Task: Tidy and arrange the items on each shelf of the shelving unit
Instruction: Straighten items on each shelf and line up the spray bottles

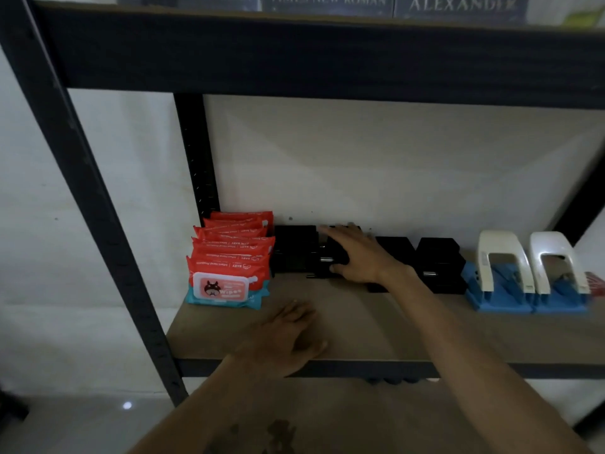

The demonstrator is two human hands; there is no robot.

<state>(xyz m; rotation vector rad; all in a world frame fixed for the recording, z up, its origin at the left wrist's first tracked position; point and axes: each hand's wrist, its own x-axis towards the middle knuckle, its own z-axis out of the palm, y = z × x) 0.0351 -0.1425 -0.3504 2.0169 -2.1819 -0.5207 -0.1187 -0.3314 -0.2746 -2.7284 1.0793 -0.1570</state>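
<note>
A brown shelf board (376,326) carries a row of items along its back. At the left stands a stack of several red and teal wipes packs (229,257). Beside it sit several black boxes (294,249), one further right (440,265). My right hand (355,253) lies over the second black box, fingers spread across its top and thumb against its front. My left hand (288,335) rests flat on the shelf near the front edge, holding nothing. Two white and blue hole punches (501,273) stand at the right.
The dark metal upright (85,191) frames the left side, and a dark beam (327,54) crosses above. Books (458,4) stand on the shelf above. A red item (596,283) peeks in at the far right edge. A white wall lies behind.
</note>
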